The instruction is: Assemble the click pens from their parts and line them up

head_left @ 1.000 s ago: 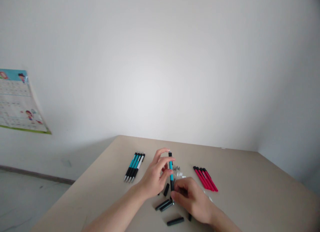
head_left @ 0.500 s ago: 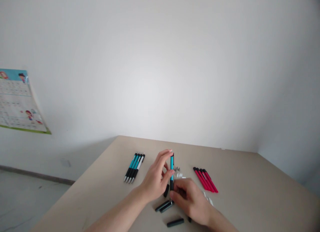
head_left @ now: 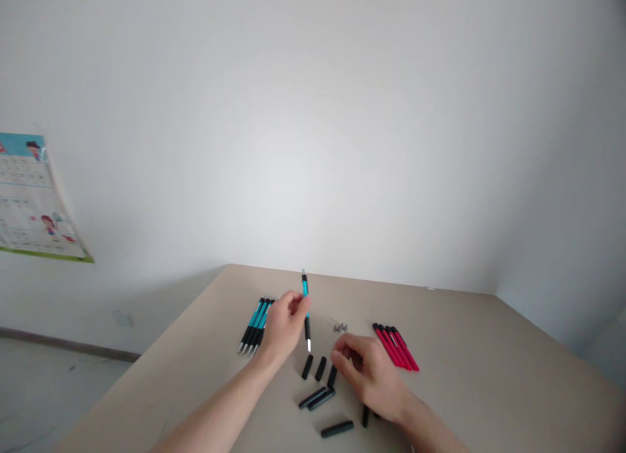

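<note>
My left hand [head_left: 286, 322] is closed round a pen [head_left: 306, 309] with a blue barrel, a black grip and a silver tip pointing down. The pen stands nearly upright above the table. Under that hand lies a row of similar pens [head_left: 253, 326], partly covered by it. My right hand [head_left: 366, 371] is curled, thumb and forefinger close together; whether anything is between them is hidden. Just below its fingertips is a black sleeve [head_left: 332, 377]. More black sleeves [head_left: 320, 369] lie to its left, and a single black sleeve [head_left: 337, 429] lies nearer to me.
Small grey cone-shaped tips [head_left: 340, 327] stand beyond my right hand. A row of red pen barrels [head_left: 396, 347] with black ends lies to the right. The beige table [head_left: 464, 349] meets a white wall [head_left: 313, 146], where a calendar [head_left: 42, 199] hangs at the left.
The blue pen has moved left and up in my left hand, out of my right hand's fingers. My right hand has let go of it and stays over the black sleeves.
</note>
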`<state>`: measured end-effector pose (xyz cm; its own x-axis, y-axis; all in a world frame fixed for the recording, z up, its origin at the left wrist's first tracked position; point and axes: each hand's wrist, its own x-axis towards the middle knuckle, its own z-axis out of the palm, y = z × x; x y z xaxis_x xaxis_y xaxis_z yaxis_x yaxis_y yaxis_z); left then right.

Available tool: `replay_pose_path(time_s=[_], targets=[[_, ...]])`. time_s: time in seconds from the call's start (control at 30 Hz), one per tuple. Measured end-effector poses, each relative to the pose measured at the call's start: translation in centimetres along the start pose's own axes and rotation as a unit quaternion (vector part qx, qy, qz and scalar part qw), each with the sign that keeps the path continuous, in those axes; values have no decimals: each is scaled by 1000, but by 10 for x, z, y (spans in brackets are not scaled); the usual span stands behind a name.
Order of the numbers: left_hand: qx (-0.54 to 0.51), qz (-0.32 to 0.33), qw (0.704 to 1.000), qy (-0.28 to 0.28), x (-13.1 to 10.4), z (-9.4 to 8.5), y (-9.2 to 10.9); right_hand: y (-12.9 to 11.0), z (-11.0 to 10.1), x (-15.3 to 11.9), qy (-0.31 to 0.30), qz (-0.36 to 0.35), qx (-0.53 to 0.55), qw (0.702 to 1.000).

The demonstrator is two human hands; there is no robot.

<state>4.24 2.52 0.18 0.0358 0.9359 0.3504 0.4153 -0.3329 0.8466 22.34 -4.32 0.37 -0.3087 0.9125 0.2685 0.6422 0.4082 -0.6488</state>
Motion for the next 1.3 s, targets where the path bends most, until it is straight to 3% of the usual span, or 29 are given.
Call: replay_pose_path(time_s=[0.07,0.13,0.23,0.43,0.7,1.3], targets=[[143,-17,986,86,14,-20,-7,3,-2,0,10,8,12,1000],[298,-60,945,119,24,-42,-12,6,-3,0,19,14,19,1000],[459,-141,876,49,31,-67,-19,9,-3,0,26,21,25,999],[485,-201,851,-19,28,-77,-31,10,-4,1,29,23,22,999],[483,-204,850,-57,28,-75,-32,9,-4,0,23,33,14,999],[490,-204,845,-60,27,-74,-34,9,-4,1,17,35,1,999]])
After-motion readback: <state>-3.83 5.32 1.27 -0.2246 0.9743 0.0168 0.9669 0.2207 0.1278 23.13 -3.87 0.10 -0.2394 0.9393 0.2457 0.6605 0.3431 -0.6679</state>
